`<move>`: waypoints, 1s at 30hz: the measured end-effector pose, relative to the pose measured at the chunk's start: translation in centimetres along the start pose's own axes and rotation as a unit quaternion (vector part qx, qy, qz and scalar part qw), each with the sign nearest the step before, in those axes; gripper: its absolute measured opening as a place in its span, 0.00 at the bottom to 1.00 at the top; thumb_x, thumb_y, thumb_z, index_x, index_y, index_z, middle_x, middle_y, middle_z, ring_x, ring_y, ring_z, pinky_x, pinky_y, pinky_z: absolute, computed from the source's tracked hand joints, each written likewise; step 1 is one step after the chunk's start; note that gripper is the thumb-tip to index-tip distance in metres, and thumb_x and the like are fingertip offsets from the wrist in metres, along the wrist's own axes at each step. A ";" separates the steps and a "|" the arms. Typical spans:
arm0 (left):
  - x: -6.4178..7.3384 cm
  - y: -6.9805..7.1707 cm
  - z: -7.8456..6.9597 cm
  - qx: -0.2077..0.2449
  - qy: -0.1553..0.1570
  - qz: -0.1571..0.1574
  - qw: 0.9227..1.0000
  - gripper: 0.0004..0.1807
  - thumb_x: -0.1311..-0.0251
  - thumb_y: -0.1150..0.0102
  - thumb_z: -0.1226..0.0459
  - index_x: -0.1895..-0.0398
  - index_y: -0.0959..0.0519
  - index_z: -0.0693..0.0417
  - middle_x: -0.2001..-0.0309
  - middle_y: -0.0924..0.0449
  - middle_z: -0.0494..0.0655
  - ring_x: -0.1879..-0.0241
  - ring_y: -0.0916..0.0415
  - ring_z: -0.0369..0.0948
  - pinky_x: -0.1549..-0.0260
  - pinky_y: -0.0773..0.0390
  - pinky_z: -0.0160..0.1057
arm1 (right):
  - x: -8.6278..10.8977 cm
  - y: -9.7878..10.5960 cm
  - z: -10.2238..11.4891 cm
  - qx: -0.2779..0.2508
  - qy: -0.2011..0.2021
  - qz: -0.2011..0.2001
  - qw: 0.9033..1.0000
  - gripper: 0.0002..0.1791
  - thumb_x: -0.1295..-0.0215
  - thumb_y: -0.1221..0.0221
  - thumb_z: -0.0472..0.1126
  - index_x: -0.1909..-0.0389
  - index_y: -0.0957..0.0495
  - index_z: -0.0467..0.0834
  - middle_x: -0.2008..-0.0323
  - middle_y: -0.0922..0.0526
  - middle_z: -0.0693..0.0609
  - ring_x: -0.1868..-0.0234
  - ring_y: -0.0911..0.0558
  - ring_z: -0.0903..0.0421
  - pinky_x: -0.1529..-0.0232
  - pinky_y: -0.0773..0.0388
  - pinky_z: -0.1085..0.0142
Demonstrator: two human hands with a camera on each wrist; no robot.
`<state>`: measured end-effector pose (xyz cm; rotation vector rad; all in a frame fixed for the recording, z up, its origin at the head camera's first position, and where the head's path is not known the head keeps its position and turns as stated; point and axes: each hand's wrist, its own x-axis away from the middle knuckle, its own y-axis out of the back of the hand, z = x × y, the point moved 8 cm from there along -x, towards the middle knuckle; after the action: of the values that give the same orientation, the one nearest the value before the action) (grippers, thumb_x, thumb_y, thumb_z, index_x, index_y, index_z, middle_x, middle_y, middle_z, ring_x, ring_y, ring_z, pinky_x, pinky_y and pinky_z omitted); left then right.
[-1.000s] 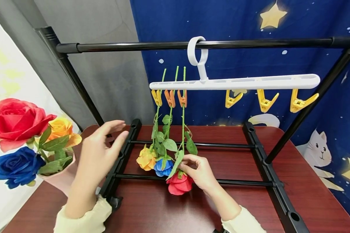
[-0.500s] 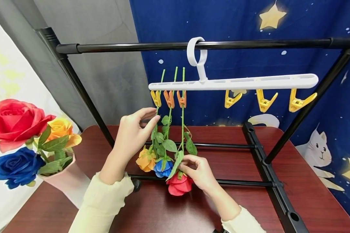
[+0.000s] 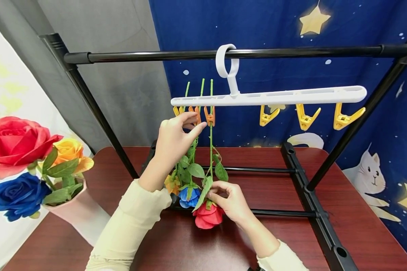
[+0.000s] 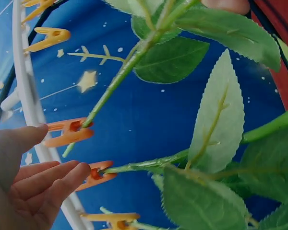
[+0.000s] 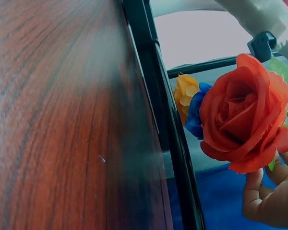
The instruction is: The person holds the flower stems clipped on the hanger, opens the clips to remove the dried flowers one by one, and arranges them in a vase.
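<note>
Right hand [image 3: 232, 199]: thumb and fingers pinch the red rose [image 3: 208, 217] at the base of its bloom, the hold closed, the bloom hanging head-down above the table [image 3: 230, 244]. Left hand [image 3: 176, 140]: thumb and fingers stand apart and grip nothing, raised to the level of the clips; in the left wrist view the thumb tip lies at the nearer orange clip [image 4: 69, 132] and the fingertips beside the 2nd orange clip [image 4: 100, 175], but contact cannot be told. The nearer of these clips holds the stem of the red rose. Just beside it, the blue rose [image 3: 189, 197] and the yellow rose [image 3: 172, 184], partly hidden by the left sleeve [image 3: 135, 220], also hang head-down, so that 3 stems rise past the white hanger [image 3: 291, 96]. A yellow clip [image 3: 177, 110] sits at the left end of the hanger; 3 more yellow clips [image 3: 268, 116] hang from its right part. The hanger hooks over the top bar of a black rack [image 3: 139, 55]. To the left, a pink vase [image 3: 83, 214] holds 3 larger blooms, red, yellow and blue. Behind hangs a blue curtain [image 3: 257, 22] with stars.
</note>
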<state>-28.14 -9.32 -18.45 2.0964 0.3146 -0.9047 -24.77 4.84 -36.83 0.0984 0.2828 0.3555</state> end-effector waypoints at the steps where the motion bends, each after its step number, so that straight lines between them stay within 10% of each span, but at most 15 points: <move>1: -0.2 -0.2 0.0 0.001 0.003 -0.001 1.000 0.23 0.38 0.33 0.52 0.47 0.17 0.59 0.56 0.11 0.51 0.60 0.12 0.43 0.64 0.16 0.42 | 0.0 0.0 0.0 0.000 0.001 0.000 1.000 0.10 0.39 0.37 0.29 0.56 0.17 0.31 0.65 0.16 0.33 0.70 0.20 0.66 0.65 0.22 0.73; 16: -1.5 -3.0 -0.5 0.018 0.005 -0.012 1.000 0.21 0.40 0.34 0.48 0.62 0.13 0.58 0.67 0.10 0.51 0.69 0.12 0.39 0.65 0.17 0.37 | 0.0 0.1 0.1 0.019 0.015 -0.002 1.000 0.10 0.39 0.36 0.31 0.57 0.16 0.33 0.66 0.16 0.36 0.70 0.21 0.65 0.66 0.22 0.72; 30: -2.3 -2.9 -1.4 -0.011 -0.029 -0.034 0.999 0.19 0.35 0.37 0.51 0.75 0.15 0.57 0.74 0.12 0.49 0.74 0.16 0.43 0.74 0.24 0.38 | 0.1 0.7 0.2 0.019 0.017 -0.014 1.000 0.06 0.38 0.36 0.31 0.62 0.16 0.33 0.69 0.16 0.38 0.72 0.22 0.67 0.68 0.24 0.73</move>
<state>-30.52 -6.18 -17.95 2.0463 0.3649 -0.9965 -24.87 5.47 -36.51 0.1255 0.3247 0.3240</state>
